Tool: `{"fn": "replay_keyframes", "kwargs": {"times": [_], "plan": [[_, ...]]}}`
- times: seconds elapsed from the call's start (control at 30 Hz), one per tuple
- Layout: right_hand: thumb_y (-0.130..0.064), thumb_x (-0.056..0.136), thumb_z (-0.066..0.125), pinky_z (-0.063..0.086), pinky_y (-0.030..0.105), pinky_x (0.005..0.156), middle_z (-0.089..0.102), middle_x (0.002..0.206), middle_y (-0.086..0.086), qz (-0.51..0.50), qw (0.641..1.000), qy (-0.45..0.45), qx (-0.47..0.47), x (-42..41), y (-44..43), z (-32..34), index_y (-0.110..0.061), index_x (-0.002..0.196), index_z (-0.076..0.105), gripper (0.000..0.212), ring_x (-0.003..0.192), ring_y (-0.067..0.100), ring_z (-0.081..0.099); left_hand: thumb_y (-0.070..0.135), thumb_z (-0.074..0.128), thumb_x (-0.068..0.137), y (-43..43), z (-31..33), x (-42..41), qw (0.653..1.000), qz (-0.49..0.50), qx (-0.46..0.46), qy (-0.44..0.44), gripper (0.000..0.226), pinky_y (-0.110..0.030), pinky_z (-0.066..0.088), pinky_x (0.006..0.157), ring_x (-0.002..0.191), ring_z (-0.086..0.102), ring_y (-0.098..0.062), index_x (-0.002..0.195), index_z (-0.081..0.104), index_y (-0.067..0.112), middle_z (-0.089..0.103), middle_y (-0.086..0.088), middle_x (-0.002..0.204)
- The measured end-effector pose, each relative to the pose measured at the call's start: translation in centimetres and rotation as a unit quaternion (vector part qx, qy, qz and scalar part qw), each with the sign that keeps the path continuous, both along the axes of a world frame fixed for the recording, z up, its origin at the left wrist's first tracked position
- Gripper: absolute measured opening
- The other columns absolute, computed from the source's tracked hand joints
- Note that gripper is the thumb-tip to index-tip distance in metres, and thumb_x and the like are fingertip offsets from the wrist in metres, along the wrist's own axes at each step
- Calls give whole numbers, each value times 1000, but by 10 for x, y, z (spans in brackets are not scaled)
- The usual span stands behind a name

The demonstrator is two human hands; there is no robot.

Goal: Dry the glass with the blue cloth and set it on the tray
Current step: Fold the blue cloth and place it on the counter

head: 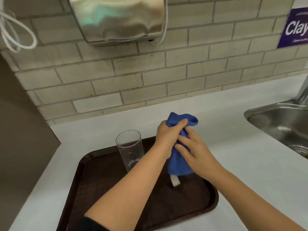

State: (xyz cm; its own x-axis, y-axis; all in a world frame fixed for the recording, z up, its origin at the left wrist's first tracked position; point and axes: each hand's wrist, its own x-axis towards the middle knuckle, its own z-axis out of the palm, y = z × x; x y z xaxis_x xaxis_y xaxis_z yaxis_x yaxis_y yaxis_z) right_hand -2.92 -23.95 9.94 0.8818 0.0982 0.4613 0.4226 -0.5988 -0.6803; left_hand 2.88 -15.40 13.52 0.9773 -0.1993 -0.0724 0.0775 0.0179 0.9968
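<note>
Glass (pixel 130 150) noted upright on the dark tray (pixel 93 189), at its far left corner, centre-left of the frame. Rim up, empty apart from what look like droplets or smears on the lower wall; too faint to settle whether wet or dry. No hand touching it.

Blue cloth (pixel 179 161) found bunched and held above the tray's far right part, centre of the frame, a white tag hanging from its lower edge. Left hand (pixel 166 135) closed in a fist round the upper bunch, grip firm on cloth alone. Right hand (pixel 198 154) laid flat against the cloth's right side, fingers (pixel 184 141) extended, pressing rather than clenching; whether the thumb closes behind the cloth cannot be told. No second glass visible inside the bundle.

Tray resting on the pale surface (pixel 225 139); steel sink (pixel 280 124) at right edge of the frame, clear of the work.

Assessment: placement apparently done, glass already standing on the tray. Drying status unconfirmed on account of the marks inside the wall. Remaining, if anything: one more wipe of the interior, or simply putting the cloth down
</note>
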Motion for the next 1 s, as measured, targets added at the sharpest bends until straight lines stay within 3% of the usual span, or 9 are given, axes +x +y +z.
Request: {"fn": "replay_keyframes", "kwargs": {"times": [0.1,0.17,0.23,0.3,0.37,0.5,0.63,0.77,1.0], "plan": [[-12,89,51,36,3,93,46,125,-12,-25,994,5,107,1,-33,4,-29,109,59,28,111,-9,45,34,66,80,-11,-5,11,999,-4,-37,23,23,-26,54,69,77,67,-17,91,63,14,69,-5,84],[-12,85,58,48,14,84,58,110,-7,-105,969,-5,226,4,-60,8,-32,99,58,25,100,1,56,40,66,78,-24,-9,11,999,-24,-28,1,23,-27,53,74,84,67,-17,87,64,19,71,-2,85],[-17,81,64,49,18,83,56,113,-2,-143,949,42,276,11,-86,10,-24,112,53,34,106,13,55,44,66,76,-38,-7,6,999,-38,-22,-18,19,-26,52,73,84,67,-15,80,64,25,71,1,84],[-21,81,64,46,32,93,58,120,2,-92,936,118,318,17,-107,12,-17,122,48,44,112,19,56,46,65,76,-52,-4,5,998,-48,-27,-23,20,-29,53,76,86,68,-16,79,65,26,72,-1,88],[-19,83,60,47,38,91,65,113,8,-35,922,149,355,21,-122,17,-10,114,57,32,106,24,61,46,62,79,-62,1,4,997,-68,-26,-27,25,-34,54,84,91,68,-20,86,67,22,72,-7,97],[-26,68,68,55,28,72,74,82,-3,4,927,143,346,22,-153,29,-13,92,66,27,81,16,68,47,56,83,-72,7,10,994,-109,-1,-29,28,-32,52,85,95,65,-18,90,66,22,70,-6,105],[-26,62,70,57,22,64,73,76,-5,38,926,181,328,23,-175,29,-4,98,62,43,75,13,68,42,49,89,-77,5,13,987,-162,2,-12,31,-29,49,86,98,63,-15,105,63,19,67,-3,108],[-25,58,72,56,22,57,74,73,-5,39,922,226,313,29,-192,27,-7,92,64,39,71,12,69,36,48,91,-84,-4,18,981,-194,-6,20,31,-36,50,90,107,61,-18,114,60,20,66,-2,112],[-17,73,71,53,20,50,69,69,0,-26,913,321,252,74,-194,-4,-17,75,65,6,60,11,67,29,55,89,-92,-42,51,986,-114,48,109,31,-36,55,76,100,62,-22,114,59,10,65,-6,106]]}}
